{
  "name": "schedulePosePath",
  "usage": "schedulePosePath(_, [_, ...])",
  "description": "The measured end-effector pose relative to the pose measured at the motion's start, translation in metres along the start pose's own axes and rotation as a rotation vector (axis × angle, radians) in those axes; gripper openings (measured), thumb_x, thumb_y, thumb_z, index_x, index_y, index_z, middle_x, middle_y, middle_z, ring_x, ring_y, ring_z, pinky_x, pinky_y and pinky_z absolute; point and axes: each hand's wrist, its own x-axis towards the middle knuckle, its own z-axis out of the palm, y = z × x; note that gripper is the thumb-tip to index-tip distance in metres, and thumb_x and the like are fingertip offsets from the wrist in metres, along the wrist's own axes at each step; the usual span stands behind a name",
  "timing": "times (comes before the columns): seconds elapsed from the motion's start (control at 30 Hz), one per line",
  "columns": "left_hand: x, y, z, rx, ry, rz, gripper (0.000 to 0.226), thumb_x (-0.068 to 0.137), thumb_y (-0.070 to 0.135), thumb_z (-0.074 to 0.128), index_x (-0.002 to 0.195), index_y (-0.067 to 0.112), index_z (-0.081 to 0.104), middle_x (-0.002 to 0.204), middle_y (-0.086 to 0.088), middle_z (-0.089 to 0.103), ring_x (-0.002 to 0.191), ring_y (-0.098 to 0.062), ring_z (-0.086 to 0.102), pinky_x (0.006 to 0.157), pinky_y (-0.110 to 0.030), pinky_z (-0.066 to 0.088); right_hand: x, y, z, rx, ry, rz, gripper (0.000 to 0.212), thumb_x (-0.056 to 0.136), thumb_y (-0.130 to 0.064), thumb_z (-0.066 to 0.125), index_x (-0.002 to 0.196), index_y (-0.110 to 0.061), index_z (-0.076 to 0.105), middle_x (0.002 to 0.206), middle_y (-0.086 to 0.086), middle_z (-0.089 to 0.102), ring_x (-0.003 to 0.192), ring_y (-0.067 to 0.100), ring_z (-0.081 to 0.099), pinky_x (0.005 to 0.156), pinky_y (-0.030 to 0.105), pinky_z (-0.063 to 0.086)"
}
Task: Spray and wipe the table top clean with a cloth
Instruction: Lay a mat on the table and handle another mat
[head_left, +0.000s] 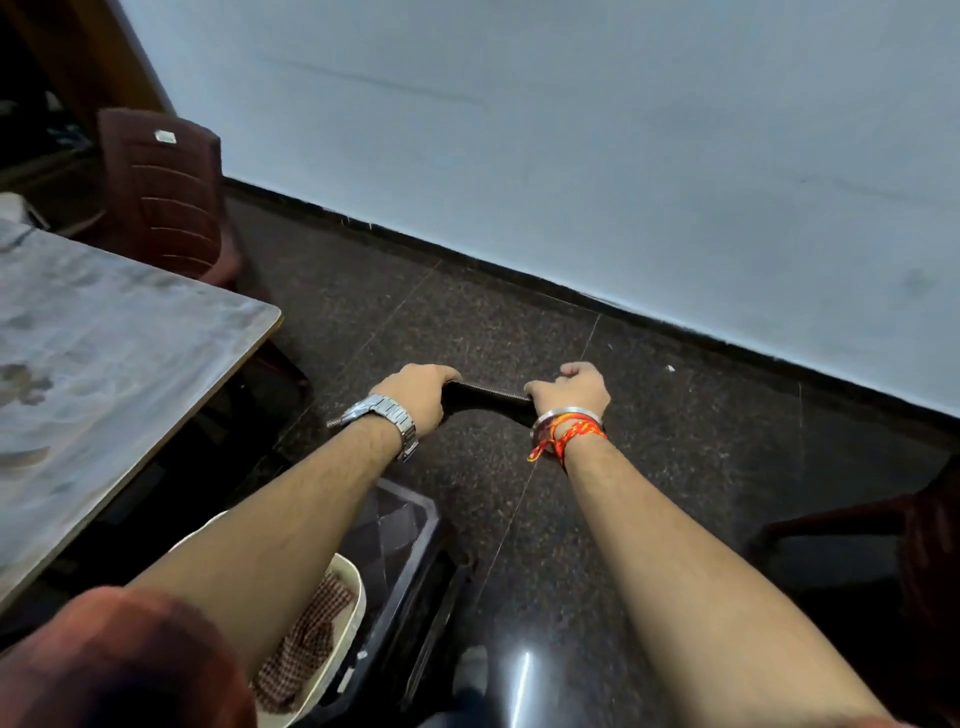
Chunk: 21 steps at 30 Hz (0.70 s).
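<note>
one table (119, 353) fills the left of the view, its pale mottled top marked with darker smudges and a curved streak near the left edge, so the wiping looks not yet done. behind its far corner stands one dark red chair (166, 192) against the wall. lower left, below the table edge, one cream tub (348, 613) holds one checked cloth (311, 639), which lies crumpled inside it and in nobody's grip; the tub sits in or beside one dark tray-like part (410, 535) of what seems to be a cart, though that cannot be told for certain. no spray bottle can be seen anywhere. toward the middle, the left hand (421, 395), with a metal watch on the wrist, is curled closed over one dark curved handle bar (488, 397), and the right hand (571, 389), with a steel bangle and red-orange threads on the wrist, is closed round the other end of the same bar. two hands, then, both wrapped on the bar, over the dark speckled floor (649, 493). at the far right edge part of a second dark chair (919, 545) shows. the step in hand seems to be positioning the cart beside the table; the next move calls for letting go of the bar, turning left, and taking up the cloth, and the spray if it is within reach.
</note>
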Motion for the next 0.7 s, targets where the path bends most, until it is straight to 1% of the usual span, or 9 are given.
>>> schedulePosePath(0.07, [0.020,-0.011,-0.005,-0.026,-0.010,-0.040,0.047,0.096,0.012,0.048,0.130,0.040,0.061,0.125,-0.004,0.069,0.104,-0.030,0.067,0.088,-0.045,0.057,0.019,-0.020,0.008,0.090,-0.030,-0.031,0.058,0.066,-0.012,0.084,0.117,-0.011,0.057,0.091,-0.004,0.058,0.088,0.014,0.059,0.069,0.018,0.045])
schedulePosePath(0.13, [0.044,-0.029,-0.012,-0.077,-0.035,-0.084,0.048,0.098,0.013,0.046,0.134,0.042,0.059,0.129,-0.004,0.067,0.104,-0.028,0.067,0.089,-0.044,0.057,0.042,-0.044,0.024,0.166,-0.105,0.050,0.066,0.062,-0.015,0.089,0.119,-0.006,0.057,0.082,-0.003,0.057,0.081,0.015,0.057,0.071,0.022,0.047])
schedulePosePath(0.23, [0.075,-0.053,-0.033,-0.148,-0.057,-0.141,0.049,0.098,0.009,0.047,0.135,0.038,0.060,0.131,-0.006,0.067,0.109,-0.029,0.066,0.093,-0.044,0.055,0.075,-0.086,0.052,0.075,-0.369,0.271,0.035,0.063,-0.026,0.089,0.082,-0.004,0.069,0.074,0.007,0.064,0.056,0.019,0.058,0.046,0.020,0.045])
schedulePosePath(0.27, [0.086,-0.061,-0.041,-0.170,-0.055,-0.172,0.051,0.097,0.007,0.047,0.136,0.037,0.060,0.133,-0.006,0.066,0.112,-0.029,0.065,0.095,-0.042,0.054,0.086,-0.099,0.063,0.001,-0.434,0.268,0.032,0.064,-0.028,0.088,0.075,-0.005,0.068,0.073,0.007,0.065,0.055,0.019,0.059,0.046,0.021,0.044])
schedulePosePath(0.33, [0.107,-0.076,-0.060,-0.201,-0.053,-0.235,0.055,0.096,0.006,0.046,0.138,0.037,0.058,0.137,-0.005,0.063,0.116,-0.028,0.063,0.096,-0.037,0.053,0.109,-0.126,0.088,-0.073,-0.537,0.132,0.026,0.068,-0.027,0.085,0.074,-0.010,0.067,0.080,0.007,0.067,0.062,0.016,0.061,0.053,0.023,0.046])
schedulePosePath(0.47, [0.142,-0.103,-0.092,-0.250,-0.028,-0.333,0.059,0.095,0.006,0.049,0.147,0.034,0.050,0.145,-0.005,0.059,0.127,-0.027,0.058,0.098,-0.028,0.045,0.131,-0.180,0.145,-0.202,-0.721,-0.368,0.013,0.088,-0.020,0.067,0.094,-0.013,0.059,0.088,0.002,0.066,0.073,0.014,0.060,0.055,0.019,0.045])
schedulePosePath(0.53, [0.158,-0.121,-0.102,-0.269,0.009,-0.390,0.062,0.092,0.009,0.052,0.148,0.035,0.049,0.139,-0.002,0.064,0.125,-0.025,0.060,0.095,-0.024,0.044,0.143,-0.203,0.180,-0.161,-0.882,-0.420,0.010,0.093,-0.018,0.060,0.100,-0.017,0.052,0.091,0.004,0.065,0.078,0.019,0.064,0.060,0.023,0.052])
schedulePosePath(0.6, [0.173,-0.144,-0.109,-0.303,0.036,-0.485,0.066,0.090,0.020,0.057,0.151,0.039,0.042,0.142,0.000,0.062,0.125,-0.024,0.060,0.096,-0.023,0.045,0.157,-0.224,0.214,-0.141,-0.955,-0.473,0.010,0.095,-0.020,0.056,0.100,-0.023,0.048,0.097,0.005,0.064,0.087,0.021,0.064,0.078,0.036,0.055])
schedulePosePath(0.7, [0.197,-0.179,-0.115,-0.504,0.155,-0.678,0.067,0.091,0.034,0.056,0.155,0.032,0.037,0.152,-0.009,0.051,0.138,-0.030,0.049,0.108,-0.031,0.038,0.184,-0.258,0.261,-0.059,-1.032,-0.535,0.012,0.096,-0.015,0.056,0.098,-0.023,0.047,0.092,0.000,0.060,0.087,0.018,0.059,0.081,0.033,0.051])
